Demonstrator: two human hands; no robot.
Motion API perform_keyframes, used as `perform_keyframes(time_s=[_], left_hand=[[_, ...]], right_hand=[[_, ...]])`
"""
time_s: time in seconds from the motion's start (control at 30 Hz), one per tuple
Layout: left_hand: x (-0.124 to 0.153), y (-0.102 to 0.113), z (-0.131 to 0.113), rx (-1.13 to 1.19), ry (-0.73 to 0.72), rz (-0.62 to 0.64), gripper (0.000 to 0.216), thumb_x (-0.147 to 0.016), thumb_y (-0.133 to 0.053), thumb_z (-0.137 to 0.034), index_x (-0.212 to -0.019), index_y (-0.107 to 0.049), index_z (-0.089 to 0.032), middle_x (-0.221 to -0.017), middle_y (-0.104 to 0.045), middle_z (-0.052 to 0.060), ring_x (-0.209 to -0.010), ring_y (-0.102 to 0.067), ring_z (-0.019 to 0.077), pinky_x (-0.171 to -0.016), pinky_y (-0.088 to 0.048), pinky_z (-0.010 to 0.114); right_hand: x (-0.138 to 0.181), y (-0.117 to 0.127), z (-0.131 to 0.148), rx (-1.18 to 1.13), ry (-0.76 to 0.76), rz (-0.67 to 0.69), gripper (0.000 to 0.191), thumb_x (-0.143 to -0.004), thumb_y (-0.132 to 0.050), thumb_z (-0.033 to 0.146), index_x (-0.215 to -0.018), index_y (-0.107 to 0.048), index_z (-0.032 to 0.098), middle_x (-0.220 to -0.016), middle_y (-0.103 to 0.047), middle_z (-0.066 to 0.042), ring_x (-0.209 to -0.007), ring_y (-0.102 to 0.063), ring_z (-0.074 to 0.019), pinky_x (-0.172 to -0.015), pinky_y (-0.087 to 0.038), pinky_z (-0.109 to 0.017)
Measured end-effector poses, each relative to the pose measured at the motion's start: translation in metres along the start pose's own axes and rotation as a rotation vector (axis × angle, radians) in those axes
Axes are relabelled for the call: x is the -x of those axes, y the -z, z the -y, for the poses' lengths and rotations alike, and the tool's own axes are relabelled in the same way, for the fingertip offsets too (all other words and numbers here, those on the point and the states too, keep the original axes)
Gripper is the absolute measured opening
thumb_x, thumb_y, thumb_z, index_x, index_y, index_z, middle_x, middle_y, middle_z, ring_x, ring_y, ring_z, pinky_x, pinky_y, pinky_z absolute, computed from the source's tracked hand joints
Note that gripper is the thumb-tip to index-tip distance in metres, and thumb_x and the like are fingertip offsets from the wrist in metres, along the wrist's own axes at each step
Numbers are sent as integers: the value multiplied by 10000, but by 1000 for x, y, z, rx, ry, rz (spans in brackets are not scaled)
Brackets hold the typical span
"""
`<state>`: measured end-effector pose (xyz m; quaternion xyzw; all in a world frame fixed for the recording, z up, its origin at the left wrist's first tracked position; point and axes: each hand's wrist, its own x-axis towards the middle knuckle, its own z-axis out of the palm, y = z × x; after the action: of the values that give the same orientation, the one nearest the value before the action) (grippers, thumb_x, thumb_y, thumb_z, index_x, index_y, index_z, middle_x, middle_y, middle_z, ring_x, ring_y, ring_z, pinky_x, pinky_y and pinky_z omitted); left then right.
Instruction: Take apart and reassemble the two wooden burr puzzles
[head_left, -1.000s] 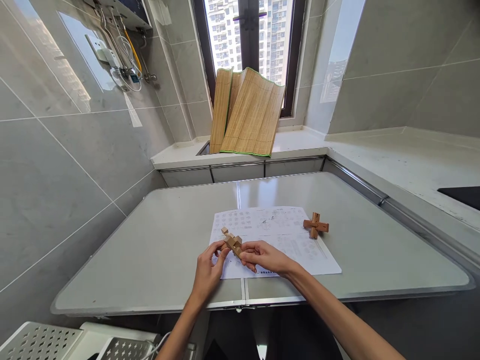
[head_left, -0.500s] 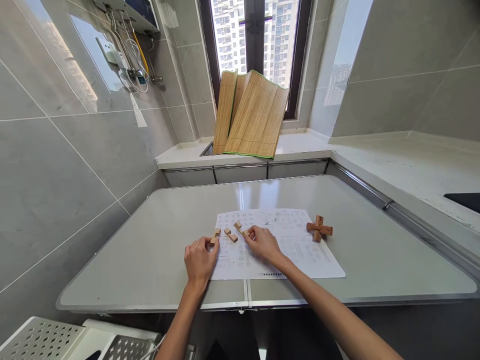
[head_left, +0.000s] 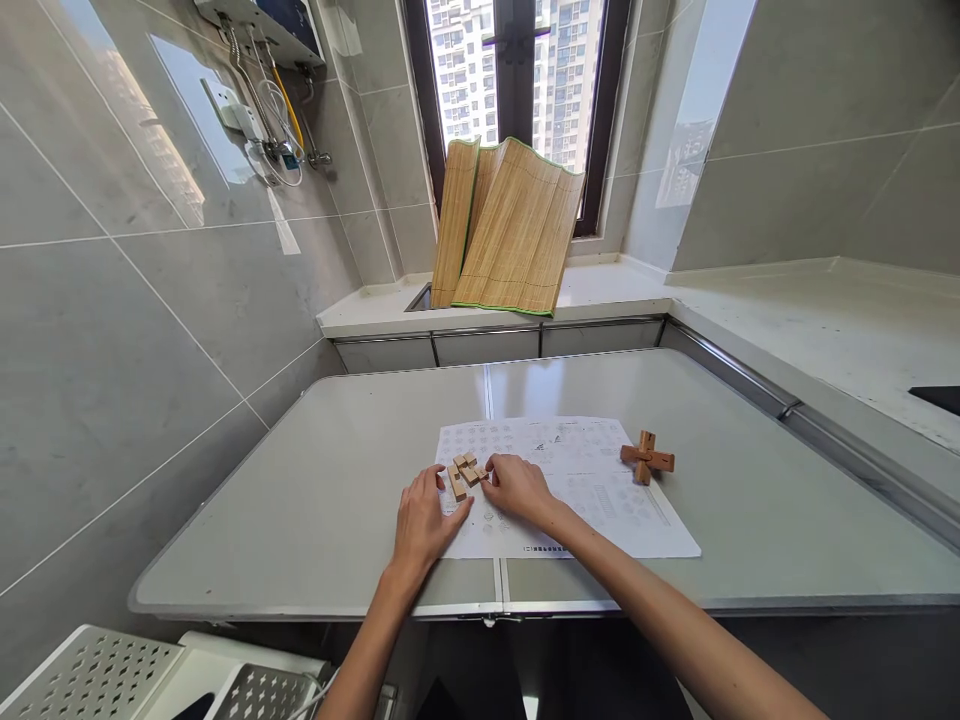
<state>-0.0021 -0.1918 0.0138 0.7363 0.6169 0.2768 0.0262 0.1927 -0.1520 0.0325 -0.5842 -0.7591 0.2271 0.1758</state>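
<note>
Several small, pale wooden puzzle pieces (head_left: pixel 469 474) lie close together on a printed paper sheet (head_left: pixel 577 500). My left hand (head_left: pixel 426 515) is at their left side, thumb and fingers spread around the nearest notched wooden piece (head_left: pixel 457 485). Whether it touches that piece I cannot tell. On the other side, my right hand (head_left: pixel 519 488) has its thumb and forefinger closed on the end of a pale wooden piece (head_left: pixel 481 473), partly hidden by the fingertips. A darker, cross-shaped wooden puzzle (head_left: pixel 645 458) rests at the sheet's right edge.
The sheet lies on a grey folding table (head_left: pixel 315 500) with a metal rim and a centre seam. A white counter (head_left: pixel 810 310) runs behind and to the right. A bamboo mat (head_left: pixel 517 230) leans at the window. White perforated racks (head_left: pixel 112 670) stand low at left.
My left hand has moved right and loosened, its fingers now apart. The pale pieces, spread out before, are now pushed together in one cluster. My right hand stays at their right.
</note>
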Motion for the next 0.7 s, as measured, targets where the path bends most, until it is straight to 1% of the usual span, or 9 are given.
perform_keyframes(time_s=[0.07, 0.13, 0.2, 0.23, 0.33, 0.4, 0.47, 0.6, 0.7], left_hand=[[-5, -3, 5, 21, -43, -41, 608, -813, -748, -476, -1308, -509, -216, -1208, -638, 110, -1122, -615, 317, -970, -475, 460], [-14, -9, 8, 58, -108, -37, 710, -775, -793, -496, -1359, -485, -238, -1333, -584, 118, -1236, -554, 333, -1048, -445, 484], [-25, -18, 9, 91, -160, 11, 758, -751, -820, -506, -1380, -480, -254, -1377, -569, 112, -1269, -539, 334, -1072, -433, 492], [-31, -22, 9, 99, -174, 34, 747, -752, -820, -510, -1372, -491, -255, -1365, -583, 108, -1258, -551, 330, -1066, -438, 491], [-45, -32, 8, 96, -184, 81, 667, -785, -788, -523, -1334, -536, -241, -1270, -651, 101, -1172, -612, 319, -1018, -469, 483], [-53, -34, 9, 88, -187, 78, 620, -799, -766, -541, -1301, -566, -236, -1219, -679, 97, -1124, -634, 316, -989, -486, 477], [-61, -36, 11, 87, -176, 57, 588, -805, -756, -539, -1277, -580, -235, -1196, -687, 97, -1099, -640, 314, -967, -499, 468], [-75, -37, 19, 63, -87, 20, 537, -828, -729, -498, -1258, -574, -216, -1188, -678, 115, -1100, -623, 325, -978, -490, 484], [-73, -34, 13, 37, -57, -16, 611, -805, -751, -492, -1298, -545, -197, -1255, -643, 138, -1171, -577, 357, -1024, -463, 517]], right_hand=[[14, 5, -9, -41, 54, 5, 224, -918, -590, 238, -1123, -673, 199, -982, -755, -55, -938, -678, -227, -702, -407, -287], [32, 11, -22, -98, 112, 15, 242, -928, -583, 247, -1154, -665, 222, -964, -752, -23, -869, -676, -188, -709, -430, -274], [53, 17, -40, -278, 213, -2, 233, -935, -569, 262, -1136, -680, 221, -913, -742, -23, -775, -660, -179, -707, -453, -287], [63, 21, -50, -338, 226, -11, 231, -936, -570, 283, -1124, -691, 227, -896, -735, -25, -757, -652, -184, -691, -459, -292], [96, 33, -82, -427, 148, -55, 245, -944, -576, 366, -1094, -725, 242, -836, -708, -29, -732, -627, -201, -653, -460, -305], [115, 41, -104, -445, 78, -85, 272, -938, -590, 432, -1072, -734, 243, -774, -683, -22, -695, -607, -204, -644, -456, -317], [130, 47, -126, -474, 8, -112, 314, -928, -599, 488, -1058, -729, 234, -774, -692, -25, -684, -611, -207, -645, -461, -324], [146, 48, -162, -592, -114, -174, 406, -910, -601, 583, -1021, -699, 204, -782, -693, -35, -627, -598, -189, -653, -476, -331], [148, 43, -175, -683, -158, -236, 448, -905, -594, 623, -1005, -680, 195, -765, -671, -36, -600, -576, -179, -619, -468, -325]])
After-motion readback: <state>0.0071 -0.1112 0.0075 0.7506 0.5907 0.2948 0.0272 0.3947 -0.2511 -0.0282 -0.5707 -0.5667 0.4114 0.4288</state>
